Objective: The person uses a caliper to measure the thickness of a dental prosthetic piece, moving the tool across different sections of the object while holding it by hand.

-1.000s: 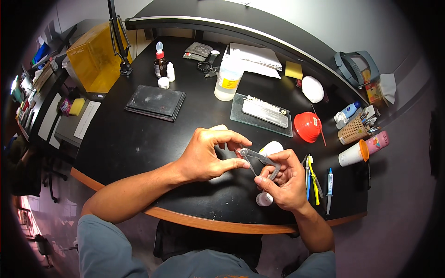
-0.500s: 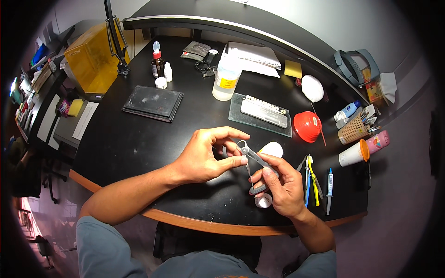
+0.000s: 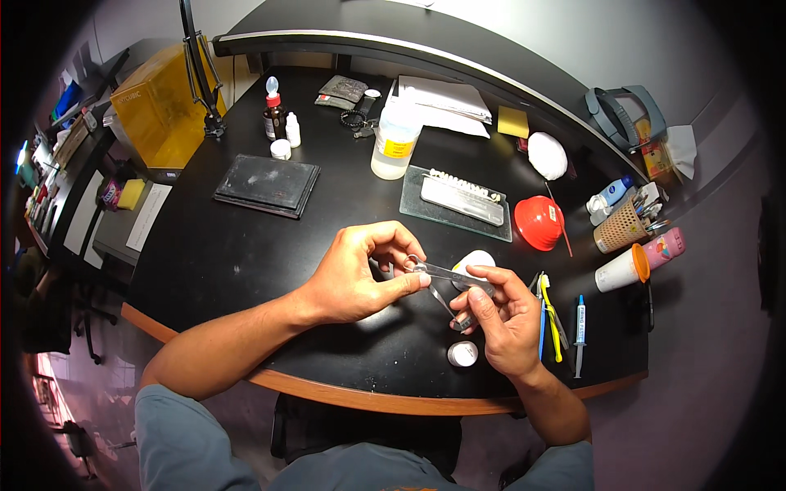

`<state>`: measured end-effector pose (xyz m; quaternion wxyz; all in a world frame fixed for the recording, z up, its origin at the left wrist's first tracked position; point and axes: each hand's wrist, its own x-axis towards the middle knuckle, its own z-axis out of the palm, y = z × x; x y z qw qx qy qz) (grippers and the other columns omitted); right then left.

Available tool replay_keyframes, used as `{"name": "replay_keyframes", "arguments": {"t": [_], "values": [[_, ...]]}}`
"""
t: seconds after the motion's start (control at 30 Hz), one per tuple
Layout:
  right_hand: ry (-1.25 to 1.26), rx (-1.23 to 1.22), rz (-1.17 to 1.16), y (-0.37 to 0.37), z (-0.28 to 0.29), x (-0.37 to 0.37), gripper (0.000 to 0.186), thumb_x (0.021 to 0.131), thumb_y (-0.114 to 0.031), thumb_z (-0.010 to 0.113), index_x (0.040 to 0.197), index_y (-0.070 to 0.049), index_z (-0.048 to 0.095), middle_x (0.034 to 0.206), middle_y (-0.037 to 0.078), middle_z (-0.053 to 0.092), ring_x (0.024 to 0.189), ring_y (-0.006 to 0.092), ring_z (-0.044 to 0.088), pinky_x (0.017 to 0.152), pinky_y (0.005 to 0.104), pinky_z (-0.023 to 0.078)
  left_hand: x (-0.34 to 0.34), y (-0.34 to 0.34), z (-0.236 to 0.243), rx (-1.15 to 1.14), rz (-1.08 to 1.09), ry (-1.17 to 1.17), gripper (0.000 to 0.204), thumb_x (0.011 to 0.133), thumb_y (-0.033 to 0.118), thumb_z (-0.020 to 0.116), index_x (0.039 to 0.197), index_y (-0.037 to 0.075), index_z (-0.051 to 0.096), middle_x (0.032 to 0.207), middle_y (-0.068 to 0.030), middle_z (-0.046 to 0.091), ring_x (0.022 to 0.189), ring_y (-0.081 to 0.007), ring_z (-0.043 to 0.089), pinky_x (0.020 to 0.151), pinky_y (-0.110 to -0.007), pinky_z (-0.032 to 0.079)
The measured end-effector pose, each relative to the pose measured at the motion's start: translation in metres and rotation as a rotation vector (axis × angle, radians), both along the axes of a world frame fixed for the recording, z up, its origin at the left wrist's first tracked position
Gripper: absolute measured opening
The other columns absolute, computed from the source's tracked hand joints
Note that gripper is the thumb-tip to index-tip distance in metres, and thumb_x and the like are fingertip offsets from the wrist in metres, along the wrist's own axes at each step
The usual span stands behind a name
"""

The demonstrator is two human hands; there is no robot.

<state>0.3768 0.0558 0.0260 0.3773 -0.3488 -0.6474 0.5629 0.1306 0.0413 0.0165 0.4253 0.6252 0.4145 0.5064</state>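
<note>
The grey hinged gauge (image 3: 450, 275) is sitting further to my left than half a second ago, and its upper arm is lying flatter. My left hand (image 3: 360, 274) is pinching the rounded, hinged end between thumb and fingers; whether anything is sitting between the tips there, I cannot tell. My right hand (image 3: 506, 327) is gripping the other end, thumb and fingers closing around the arms near the scale. My hands are staying apart, only meeting through this tool, which I am holding over the black table (image 3: 246, 270), near a white pot (image 3: 473, 259) and a small white jar (image 3: 463, 353). I am judging this as an adjusting step: the arms are standing spread in a narrow V. The next move, I am thinking, is calling for a steady left pinch and light right-thumb pressure.
</note>
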Motion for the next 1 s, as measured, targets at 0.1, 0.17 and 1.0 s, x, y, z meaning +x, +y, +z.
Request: {"name": "replay_keyframes", "arguments": {"t": [0.1,0.17,1.0], "values": [[0.014,0.006,-0.011,0.000,0.001,0.001,0.029,0.104,-0.013,0.059,0.131,-0.001,0.057,0.095,0.011,0.073,0.075,0.0093,0.069,0.063,0.0200,0.052,-0.001,0.001,0.000,0.008,-0.002,0.016,0.025,0.083,0.011,0.084,0.098,0.002,0.067,0.085,-0.0017,0.069,0.079,-0.0068,0.063,0.073,-0.023,0.049],[0.008,0.012,-0.018,0.000,0.001,0.002,0.029,0.104,-0.013,0.059,0.130,-0.001,0.057,0.096,0.011,0.073,0.075,0.0096,0.069,0.063,0.0203,0.052,0.001,0.001,0.000,0.037,0.008,0.030,0.025,0.082,0.011,0.085,0.098,0.002,0.067,0.084,-0.0019,0.069,0.078,-0.0071,0.063,0.073,-0.024,0.049],[0.131,-0.404,0.165,0.012,0.002,0.004,0.039,0.110,-0.020,0.041,0.139,0.004,0.049,0.097,0.019,0.070,0.084,0.0284,0.076,0.070,0.0286,0.064,0.000,0.003,-0.008,0.640,0.150,0.522,0.051,0.071,0.029,0.089,0.115,0.008,0.074,0.089,-0.0042,0.065,0.077,-0.0205,0.060,0.069,-0.035,0.046]]}}
